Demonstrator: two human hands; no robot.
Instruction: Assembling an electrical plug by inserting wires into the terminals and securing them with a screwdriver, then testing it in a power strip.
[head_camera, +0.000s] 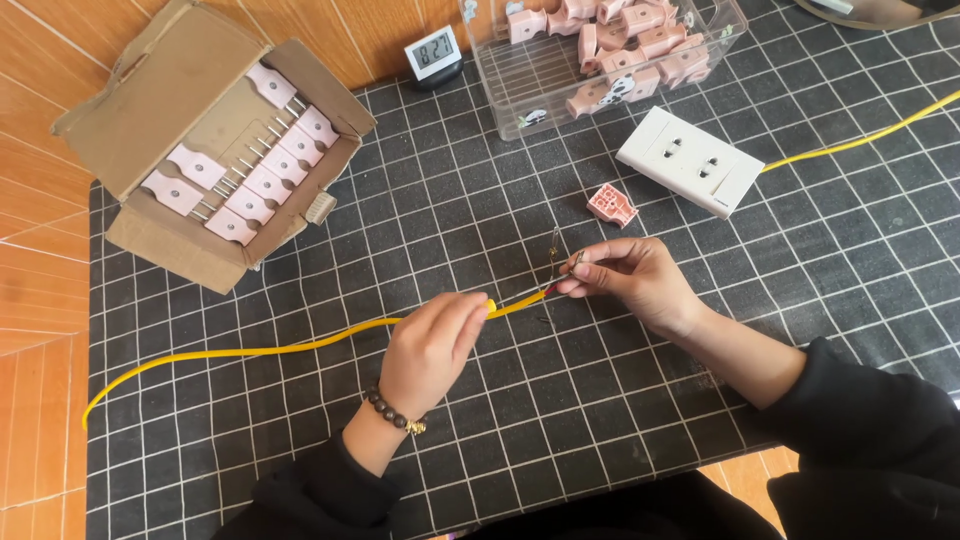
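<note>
At the far left an open cardboard box (160, 110) held rows of pink plug parts (240, 165), none of them yet fitted to anything. The yellow cable (250, 350) ran from the left edge across the black grid mat (700, 420) to the middle. The left hand (432, 340) was closed around the cable just behind its end. There the yellow sheath was already stripped back, and thin bare wires (555, 262) fanned out, one sticking upward. The right hand (635, 280) pinched those wire ends between thumb and fingertips. A single pink plug piece (612, 204) lay loose just beyond, unattached, so wiring seemed left to do. Further right sat a white socket block (690, 160) and a clear bin (520, 75).
</note>
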